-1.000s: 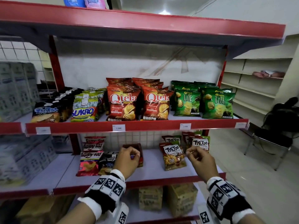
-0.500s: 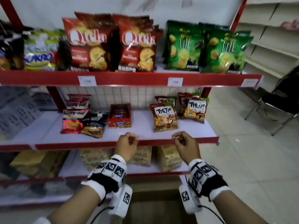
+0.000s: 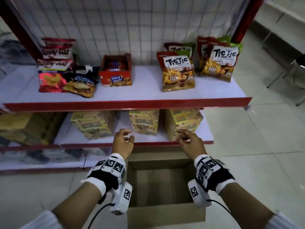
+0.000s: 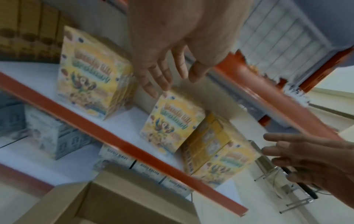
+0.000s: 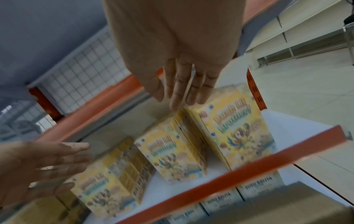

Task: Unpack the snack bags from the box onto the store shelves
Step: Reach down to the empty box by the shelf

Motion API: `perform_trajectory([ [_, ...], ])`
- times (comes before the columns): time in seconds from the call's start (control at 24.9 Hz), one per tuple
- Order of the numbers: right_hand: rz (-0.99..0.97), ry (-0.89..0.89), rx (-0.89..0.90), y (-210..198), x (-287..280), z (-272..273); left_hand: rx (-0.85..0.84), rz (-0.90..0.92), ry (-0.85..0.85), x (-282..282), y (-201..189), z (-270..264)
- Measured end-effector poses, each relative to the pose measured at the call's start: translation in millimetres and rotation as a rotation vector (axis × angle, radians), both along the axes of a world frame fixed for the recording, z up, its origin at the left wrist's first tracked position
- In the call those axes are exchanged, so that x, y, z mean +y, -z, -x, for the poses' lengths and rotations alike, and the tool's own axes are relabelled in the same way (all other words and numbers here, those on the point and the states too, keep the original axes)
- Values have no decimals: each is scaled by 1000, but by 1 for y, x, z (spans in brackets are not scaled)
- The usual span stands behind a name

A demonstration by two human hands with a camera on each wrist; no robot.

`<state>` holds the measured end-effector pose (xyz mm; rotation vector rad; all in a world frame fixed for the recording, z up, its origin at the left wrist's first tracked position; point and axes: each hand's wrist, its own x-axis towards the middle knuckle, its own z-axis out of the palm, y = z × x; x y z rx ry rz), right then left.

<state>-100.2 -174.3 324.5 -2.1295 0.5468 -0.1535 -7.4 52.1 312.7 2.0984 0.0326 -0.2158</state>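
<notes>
An open cardboard box stands on the floor in front of the shelving; the part of its inside that shows is bare brown cardboard. My left hand and right hand hover side by side above its far edge, level with the lower shelf lip. Both hold nothing, their fingers loosely spread. In the wrist views my left hand and right hand reach out with straight fingers. Tic Tac snack bags stand on the middle shelf.
Yellow cartons stand on the lower shelf just beyond my fingertips. A red Mary Queen tray and other snack bags sit on the middle shelf. A metal chair stands on the tiled floor at the right.
The view has tipped down from the upper shelves to the box. Both hands came down from the middle shelf to just above the box, and their curled fingers have loosened.
</notes>
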Motion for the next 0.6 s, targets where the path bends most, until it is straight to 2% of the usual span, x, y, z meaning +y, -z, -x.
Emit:
perform_trajectory([
  [0.28,95,-142,248,184,-3,6,168,-95,-58,48,212,-10],
  [0.4,162,-162,293,261,-22,9,155,-165,17,76,299,-24],
  [0.6,358,-231,396,357,-63,14,161,-275,93,116,407,-48],
])
